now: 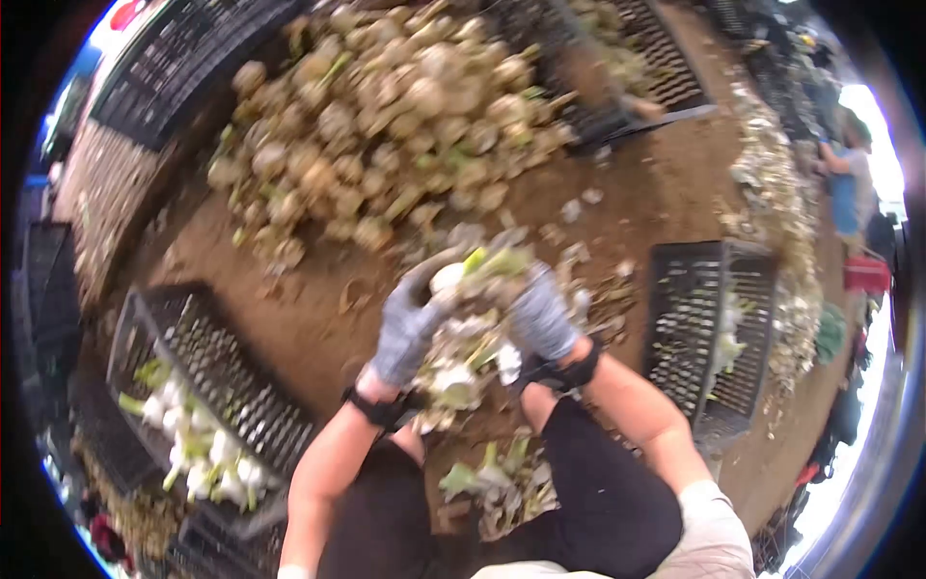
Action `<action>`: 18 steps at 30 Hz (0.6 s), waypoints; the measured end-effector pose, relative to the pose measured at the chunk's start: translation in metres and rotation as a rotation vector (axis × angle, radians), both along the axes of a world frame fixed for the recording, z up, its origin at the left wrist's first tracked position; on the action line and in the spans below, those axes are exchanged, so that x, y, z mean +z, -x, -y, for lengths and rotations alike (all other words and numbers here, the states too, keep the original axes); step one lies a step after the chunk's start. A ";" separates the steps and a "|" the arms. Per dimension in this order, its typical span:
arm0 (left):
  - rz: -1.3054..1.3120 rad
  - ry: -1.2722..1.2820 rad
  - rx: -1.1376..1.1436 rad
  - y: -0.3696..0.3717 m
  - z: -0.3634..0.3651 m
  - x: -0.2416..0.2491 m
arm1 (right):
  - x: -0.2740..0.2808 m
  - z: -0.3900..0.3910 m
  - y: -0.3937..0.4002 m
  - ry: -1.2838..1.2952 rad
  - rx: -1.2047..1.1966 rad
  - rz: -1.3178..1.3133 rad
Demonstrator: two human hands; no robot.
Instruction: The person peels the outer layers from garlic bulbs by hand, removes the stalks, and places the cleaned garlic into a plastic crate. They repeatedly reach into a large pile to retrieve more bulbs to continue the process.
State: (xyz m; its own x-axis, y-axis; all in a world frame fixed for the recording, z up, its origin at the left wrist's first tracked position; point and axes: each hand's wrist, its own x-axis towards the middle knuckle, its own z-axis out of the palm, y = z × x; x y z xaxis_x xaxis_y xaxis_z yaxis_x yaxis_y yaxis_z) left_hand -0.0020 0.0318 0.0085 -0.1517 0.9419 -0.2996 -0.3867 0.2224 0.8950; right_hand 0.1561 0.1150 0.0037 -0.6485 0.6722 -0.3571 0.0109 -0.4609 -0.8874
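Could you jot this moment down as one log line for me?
left hand: gloved, on bulb | right hand: gloved, on bulb | bulb: white, green stalk, between hands | crate: trimmed bulbs inside | pile: untrimmed, ahead

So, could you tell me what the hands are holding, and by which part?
Both gloved hands, left hand and right hand, hold one pale bulb vegetable between them by its sides; the exact grip is blurred.

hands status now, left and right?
Left hand: gloved, closed on the vegetable bunch.
Right hand: gloved, closed on the same bunch.
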 end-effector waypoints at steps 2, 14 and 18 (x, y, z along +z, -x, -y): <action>0.306 -0.019 0.014 0.001 0.003 -0.010 | -0.005 0.002 -0.002 0.131 -0.144 -0.219; -0.866 -0.239 0.200 0.001 0.002 -0.014 | 0.001 0.001 -0.001 -0.110 -0.093 0.012; -0.616 -0.196 0.154 0.004 0.004 -0.008 | -0.007 -0.010 -0.010 0.002 -0.131 -0.004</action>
State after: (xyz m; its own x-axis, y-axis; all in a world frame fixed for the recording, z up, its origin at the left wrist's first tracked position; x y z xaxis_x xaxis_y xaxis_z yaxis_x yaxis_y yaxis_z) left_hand -0.0059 0.0279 0.0001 -0.3773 0.9242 0.0593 0.1940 0.0162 0.9809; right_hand 0.1666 0.1253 -0.0034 -0.5569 0.7505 -0.3559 -0.0529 -0.4597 -0.8865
